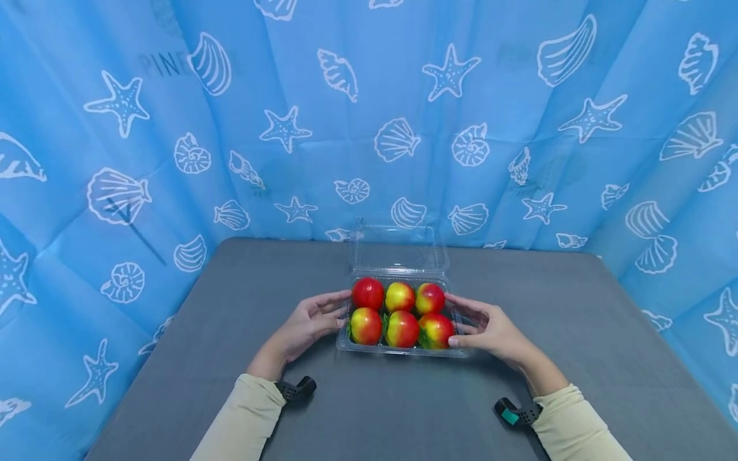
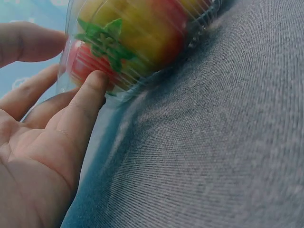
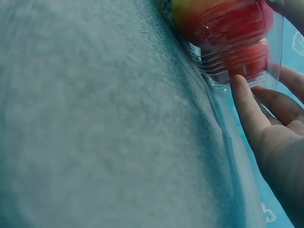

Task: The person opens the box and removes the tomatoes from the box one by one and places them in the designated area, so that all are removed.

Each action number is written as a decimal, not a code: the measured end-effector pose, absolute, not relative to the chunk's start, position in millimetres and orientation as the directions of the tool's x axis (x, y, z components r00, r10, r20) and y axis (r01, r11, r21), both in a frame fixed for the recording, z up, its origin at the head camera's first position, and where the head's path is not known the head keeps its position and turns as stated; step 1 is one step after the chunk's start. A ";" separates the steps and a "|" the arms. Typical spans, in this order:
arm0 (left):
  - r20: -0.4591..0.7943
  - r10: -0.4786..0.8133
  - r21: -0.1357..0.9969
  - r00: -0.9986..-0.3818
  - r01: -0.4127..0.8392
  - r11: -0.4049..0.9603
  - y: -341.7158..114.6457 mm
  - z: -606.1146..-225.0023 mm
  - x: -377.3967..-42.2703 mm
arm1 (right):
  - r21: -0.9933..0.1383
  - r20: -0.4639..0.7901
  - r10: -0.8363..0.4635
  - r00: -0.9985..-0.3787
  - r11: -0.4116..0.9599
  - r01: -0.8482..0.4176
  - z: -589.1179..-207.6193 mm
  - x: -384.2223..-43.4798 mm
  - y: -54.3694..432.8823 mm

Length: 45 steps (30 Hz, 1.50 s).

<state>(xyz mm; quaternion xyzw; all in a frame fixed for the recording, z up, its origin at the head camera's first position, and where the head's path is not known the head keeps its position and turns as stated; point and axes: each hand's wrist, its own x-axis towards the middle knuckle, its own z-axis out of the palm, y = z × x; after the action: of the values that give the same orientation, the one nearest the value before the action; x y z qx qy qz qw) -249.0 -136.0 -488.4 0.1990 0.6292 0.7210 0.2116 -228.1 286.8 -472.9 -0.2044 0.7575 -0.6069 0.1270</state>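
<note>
A clear plastic clamshell box [image 1: 398, 350] rests on the table, its lid [image 1: 398, 250] raised at the back. Inside are two rows of shiny red-and-yellow apples [image 1: 401, 328], with bits of green leaf [image 2: 105, 42] among them. My left hand [image 1: 305, 326] holds the box's left end, thumb at the rim and fingers against the ribbed side wall. At the opposite end, my right hand [image 1: 490, 330] grips the box with its thumb over the near right corner and the other fingers along the side.
A grey cloth covers the table [image 1: 398, 410], whose far edge meets a blue curtain [image 1: 369, 128] printed with white shells and starfish. Black bands [image 1: 296, 388] sit on both wrists. The raised lid stands close to the curtain.
</note>
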 end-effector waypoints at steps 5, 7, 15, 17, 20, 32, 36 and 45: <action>0.007 0.558 0.992 -0.830 -0.065 -0.110 -135.2 -484.5 -248.1 | -0.970 0.077 -0.491 -0.868 0.163 -0.178 -474.2 -228.7 289.4; 0.006 0.559 0.992 -0.829 -0.067 -0.109 -134.9 -482.9 -247.5 | -0.970 0.080 -0.495 -0.865 0.161 -0.182 -474.2 -229.0 289.9; 0.017 0.564 0.991 -0.825 -0.060 -0.118 -136.2 -482.8 -247.4 | -0.969 0.072 -0.499 -0.864 0.171 -0.179 -473.4 -230.3 291.6; 0.019 0.566 0.991 -0.824 -0.059 -0.118 -136.5 -483.2 -247.7 | -0.968 0.075 -0.503 -0.861 0.170 -0.184 -473.9 -230.8 292.0; 0.018 0.568 0.991 -0.823 -0.060 -0.119 -137.0 -483.6 -248.2 | -0.968 0.077 -0.503 -0.861 0.168 -0.184 -474.2 -231.1 292.5; 0.009 0.558 0.997 -0.830 -0.035 -0.068 -139.5 -483.3 -249.7 | -0.957 0.078 -0.462 -0.883 0.214 -0.197 -471.7 -230.5 292.6; 0.016 0.546 1.000 -0.837 -0.001 -0.031 -140.0 -482.8 -249.4 | -0.951 0.069 -0.444 -0.893 0.242 -0.194 -470.0 -230.2 291.3; 0.024 0.547 1.000 -0.837 0.020 -0.013 -140.5 -480.9 -247.7 | -0.964 0.071 -0.461 -0.885 0.196 -0.179 -467.7 -230.2 289.8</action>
<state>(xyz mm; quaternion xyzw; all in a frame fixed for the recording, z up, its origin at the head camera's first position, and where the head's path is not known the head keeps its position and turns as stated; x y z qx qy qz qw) -247.7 -140.5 -480.9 0.2101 0.6751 0.6801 0.1938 -230.2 289.8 -467.7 -0.2094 0.7644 -0.5984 0.1175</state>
